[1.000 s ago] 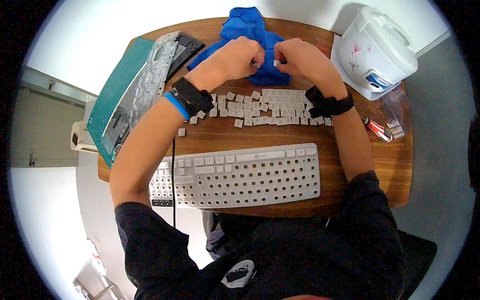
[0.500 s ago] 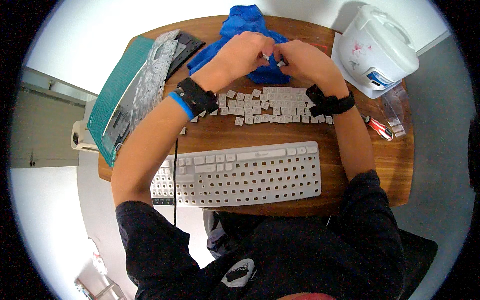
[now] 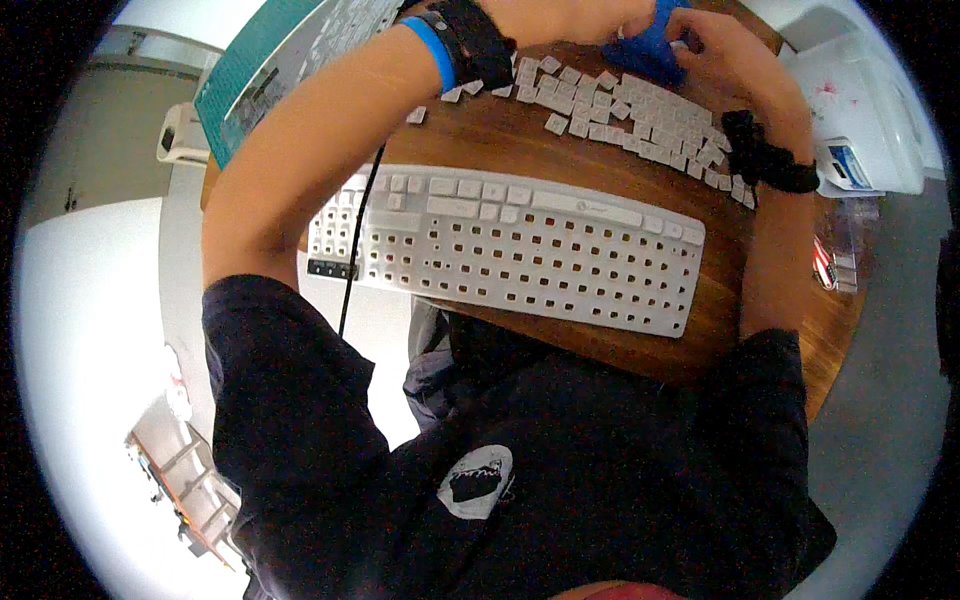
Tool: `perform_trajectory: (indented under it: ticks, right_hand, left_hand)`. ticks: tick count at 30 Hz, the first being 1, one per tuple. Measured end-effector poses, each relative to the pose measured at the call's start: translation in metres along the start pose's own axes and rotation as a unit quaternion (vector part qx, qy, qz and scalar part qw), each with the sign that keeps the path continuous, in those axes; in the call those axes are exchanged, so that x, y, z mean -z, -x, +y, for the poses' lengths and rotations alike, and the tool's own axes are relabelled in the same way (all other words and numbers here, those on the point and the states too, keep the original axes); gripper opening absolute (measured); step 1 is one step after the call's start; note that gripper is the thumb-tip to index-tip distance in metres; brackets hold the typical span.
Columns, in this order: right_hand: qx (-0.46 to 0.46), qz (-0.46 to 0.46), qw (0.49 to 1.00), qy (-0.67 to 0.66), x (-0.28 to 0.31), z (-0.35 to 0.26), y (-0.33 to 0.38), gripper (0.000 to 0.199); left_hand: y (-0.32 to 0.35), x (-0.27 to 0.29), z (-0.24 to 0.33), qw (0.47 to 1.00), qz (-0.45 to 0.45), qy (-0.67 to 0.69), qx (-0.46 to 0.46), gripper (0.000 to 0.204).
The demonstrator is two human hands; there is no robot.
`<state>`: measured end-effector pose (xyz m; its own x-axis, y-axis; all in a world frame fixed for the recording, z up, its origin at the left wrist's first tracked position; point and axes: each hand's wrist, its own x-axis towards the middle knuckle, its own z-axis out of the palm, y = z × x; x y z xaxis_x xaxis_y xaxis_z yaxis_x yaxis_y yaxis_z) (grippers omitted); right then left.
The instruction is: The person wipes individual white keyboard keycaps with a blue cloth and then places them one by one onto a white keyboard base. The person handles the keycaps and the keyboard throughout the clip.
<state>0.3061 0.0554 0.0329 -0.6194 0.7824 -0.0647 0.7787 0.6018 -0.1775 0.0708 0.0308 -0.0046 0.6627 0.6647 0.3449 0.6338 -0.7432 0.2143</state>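
Note:
At the top edge, my left hand (image 3: 612, 18) is closed at the blue cloth (image 3: 645, 52), partly cut off by the view. A small white bit, which looks like a keycap, shows at its fingertips. My right hand (image 3: 722, 45) faces it across the cloth, fingers curled in a pinch. What is between those fingers is hidden. Below both hands many loose white keycaps (image 3: 645, 118) lie in rough rows. Nearer to me rests a white keyboard (image 3: 540, 262), with rows of square holes and some keys along its far and left parts.
A black cable (image 3: 362, 225) crosses the keyboard's left part. At the far left lie a green cutting mat (image 3: 232, 88) and a clear sheet with circuit traces (image 3: 300, 65). To the right are a white appliance (image 3: 865, 110) and a red-and-white screwdriver handle (image 3: 824, 265).
The view has tilted down and turned, so the table sits higher and slants to the right. Both hands stay close together at the blue cloth, now near the top edge.

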Motion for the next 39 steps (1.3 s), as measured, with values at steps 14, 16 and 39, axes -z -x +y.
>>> perform_trajectory:
  ticks: [14, 16, 39]
  right_hand:
    - [0.285, -0.009, 0.948, -0.144, -0.012, -0.018, 0.010, 0.015]
    - [0.322, -0.049, 0.922, -0.208, -0.017, -0.046, 0.017, 0.019]
    - [0.364, -0.070, 0.915, -0.158, -0.078, -0.185, 0.081, 0.022]
  left_hand:
    - [0.191, 0.097, 0.108, 0.995, 0.001, 0.037, 0.092, 0.011]
    - [0.213, 0.101, 0.125, 0.977, -0.137, -0.024, 0.164, 0.022]
    - [0.277, 0.067, 0.162, 0.967, -0.049, -0.070, 0.238, 0.039]
